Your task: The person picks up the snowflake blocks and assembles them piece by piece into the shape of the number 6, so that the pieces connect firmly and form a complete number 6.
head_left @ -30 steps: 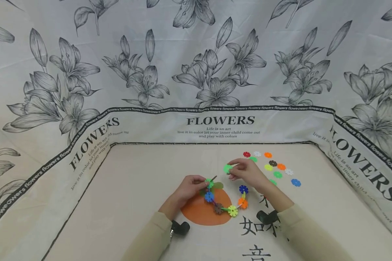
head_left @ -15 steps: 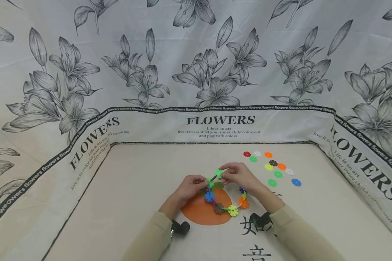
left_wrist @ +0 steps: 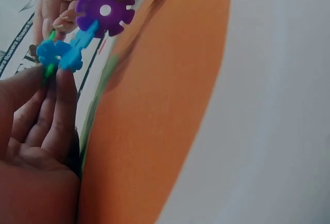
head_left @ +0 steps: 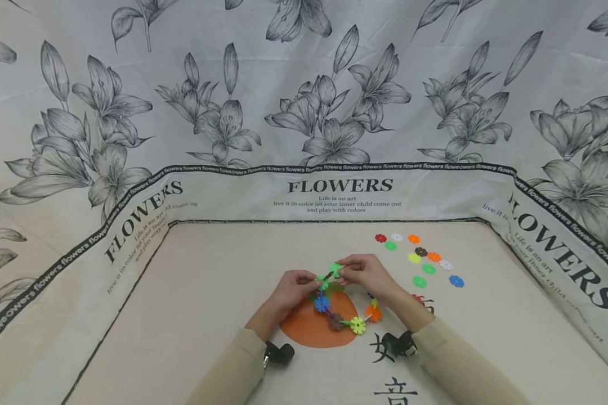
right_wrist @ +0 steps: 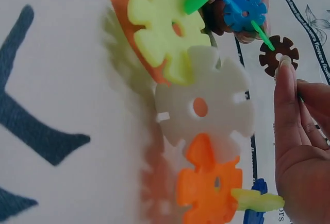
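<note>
Where fingers (right_wrist: 289,110) pinch, round plastic discs (right_wrist: 224,98), notched, slotted together

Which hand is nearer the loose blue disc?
Right. The right hand is left of the loose blue disc; the left hand is farther off on that same side.

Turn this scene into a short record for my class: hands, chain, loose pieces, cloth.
left hand: pinches the chain near one end
right hand: holds a green disc at that end
chain build: interlocked notched discs, several colours, curving
loose discs: scattered at right, including red, white, brown and blue
cloth: light, printed with an orange shape and dark characters
</note>
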### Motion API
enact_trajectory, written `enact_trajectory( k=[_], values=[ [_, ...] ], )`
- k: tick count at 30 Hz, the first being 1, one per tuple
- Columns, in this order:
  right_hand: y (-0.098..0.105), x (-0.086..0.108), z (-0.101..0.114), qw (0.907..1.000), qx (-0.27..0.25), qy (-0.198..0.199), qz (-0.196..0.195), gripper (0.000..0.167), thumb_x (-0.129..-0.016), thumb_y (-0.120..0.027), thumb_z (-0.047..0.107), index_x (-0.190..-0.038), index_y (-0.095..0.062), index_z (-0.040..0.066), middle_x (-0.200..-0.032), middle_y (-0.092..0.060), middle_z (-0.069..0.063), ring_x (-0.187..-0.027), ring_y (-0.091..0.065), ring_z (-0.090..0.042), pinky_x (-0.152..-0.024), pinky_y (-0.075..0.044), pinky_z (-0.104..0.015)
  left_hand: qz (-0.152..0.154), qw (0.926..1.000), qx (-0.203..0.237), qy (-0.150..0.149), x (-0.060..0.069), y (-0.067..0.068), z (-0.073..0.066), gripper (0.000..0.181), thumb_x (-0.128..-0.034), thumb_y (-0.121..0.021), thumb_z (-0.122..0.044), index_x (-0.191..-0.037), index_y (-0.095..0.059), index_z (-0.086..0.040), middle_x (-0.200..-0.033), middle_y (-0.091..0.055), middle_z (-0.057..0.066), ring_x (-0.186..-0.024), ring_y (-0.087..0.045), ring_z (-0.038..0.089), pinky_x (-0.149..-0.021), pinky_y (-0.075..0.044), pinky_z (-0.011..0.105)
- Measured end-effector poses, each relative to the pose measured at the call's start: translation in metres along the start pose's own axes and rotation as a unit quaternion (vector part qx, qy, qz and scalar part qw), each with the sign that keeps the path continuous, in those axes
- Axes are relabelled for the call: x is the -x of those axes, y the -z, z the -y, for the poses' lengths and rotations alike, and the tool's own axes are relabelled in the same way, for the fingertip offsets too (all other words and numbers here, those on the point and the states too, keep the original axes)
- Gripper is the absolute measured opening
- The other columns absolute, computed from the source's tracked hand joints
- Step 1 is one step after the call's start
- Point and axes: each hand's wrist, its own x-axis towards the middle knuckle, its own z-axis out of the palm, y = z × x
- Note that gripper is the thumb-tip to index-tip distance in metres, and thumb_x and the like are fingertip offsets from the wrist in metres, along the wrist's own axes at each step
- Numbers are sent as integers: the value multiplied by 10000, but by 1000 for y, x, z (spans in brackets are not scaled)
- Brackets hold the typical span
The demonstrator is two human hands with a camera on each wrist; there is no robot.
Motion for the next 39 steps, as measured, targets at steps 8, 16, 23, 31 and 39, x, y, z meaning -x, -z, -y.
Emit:
enact_trajectory(
  k=[8,16,23,31,39],
  values=[
    [-8,-4,7,9989,410,-109,206,313,-1029,-579,31,-1323,-615,-69,-1020,-693,-306,-859,-687,-298,-855,-589,-473,124,9999,40,8,-1,6,-2,271,-1015,-655,-240,-1128,-718,-2,-1012,-746,42,-934,-642,125,-897,-516,314],
    [-20,-9,13,9947,789,65,657,399,-1030,-537,-22,-1416,-477,-102,-996,-698,-286,-874,-703,-374,-830,-590,-485,372,9988,154,-262,-5,9,1,314,-1032,-639,-272,-1185,-712,-8,-1076,-751,83,-981,-679,142,-903,-541,299],
    [0,1,18,9880,1502,36,349,385,-1023,-595,93,-1367,-536,-70,-1058,-715,-245,-890,-720,-367,-807,-599,-441,416,9986,231,-224,-3,8,2,264,-1027,-643,-214,-1130,-716,18,-1018,-753,86,-913,-663,116,-860,-528,258],
    [75,39,14,9281,3531,-478,-1079,336,-995,-665,164,-1267,-636,-31,-1104,-689,-170,-960,-652,-307,-786,-569,-397,407,9989,195,-125,0,6,2,217,-1023,-644,-187,-1097,-716,4,-983,-738,22,-930,-648,119,-871,-524,263],
    [126,73,-9,8882,4026,-1883,-1159,491,-970,-683,255,-1278,-572,-111,-1103,-622,-274,-932,-598,-356,-735,-525,-453,465,9988,-94,-83,-1,5,1,230,-1015,-662,-236,-1102,-742,-38,-1028,-719,16,-960,-634,135,-902,-524,300]
  ],
)
